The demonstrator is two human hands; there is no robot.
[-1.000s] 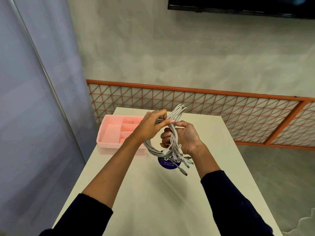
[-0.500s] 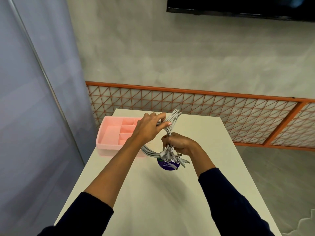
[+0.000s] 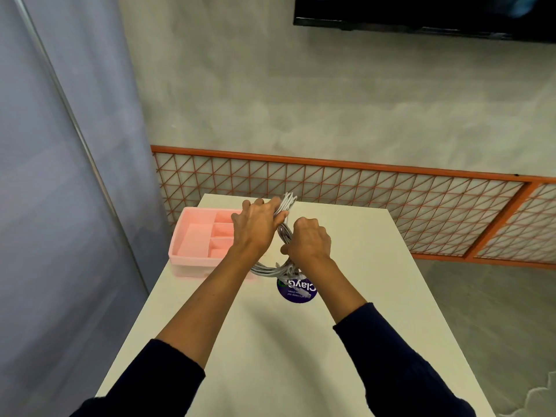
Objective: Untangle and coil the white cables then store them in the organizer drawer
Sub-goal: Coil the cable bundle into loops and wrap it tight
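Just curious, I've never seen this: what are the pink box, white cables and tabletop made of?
The pink organizer looks like moulded plastic, matte, with one-piece dividers and rounded corners. The white cables seem to have smooth, flexible plastic sheathing; they bend in loops. The table is probably laminate or painted board: off-white, satin, no visible grain.

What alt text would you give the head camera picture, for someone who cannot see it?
Seen from above, a person's left hand and right hand both grip a looped bundle of white cables over a white table. A pink organizer drawer with open compartments sits at the table's left edge, and a round purple sticker lies under the cables.
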